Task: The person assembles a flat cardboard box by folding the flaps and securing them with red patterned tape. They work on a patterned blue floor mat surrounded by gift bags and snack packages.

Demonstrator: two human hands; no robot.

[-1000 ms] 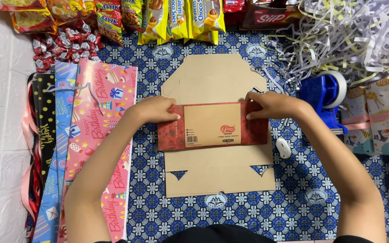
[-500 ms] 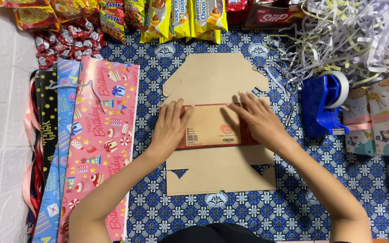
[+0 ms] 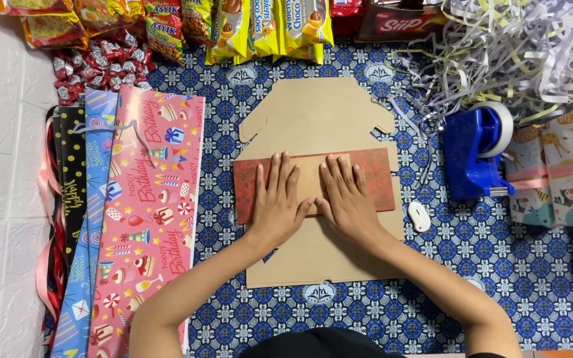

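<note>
I am pressing my left hand [image 3: 278, 202] and right hand [image 3: 347, 199] flat, fingers spread, side by side on the red folded flap [image 3: 378, 178] of the brown cardboard box blank [image 3: 319, 119], lying on the blue patterned cloth [image 3: 499, 265]

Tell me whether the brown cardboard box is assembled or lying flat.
Flat: the brown cardboard box lies unfolded on the patterned cloth, both hands pressing it.

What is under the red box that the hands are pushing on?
The flat red box lies on a brown cardboard cutout, on blue patterned cloth. The left hand and right hand cover its middle.
</note>
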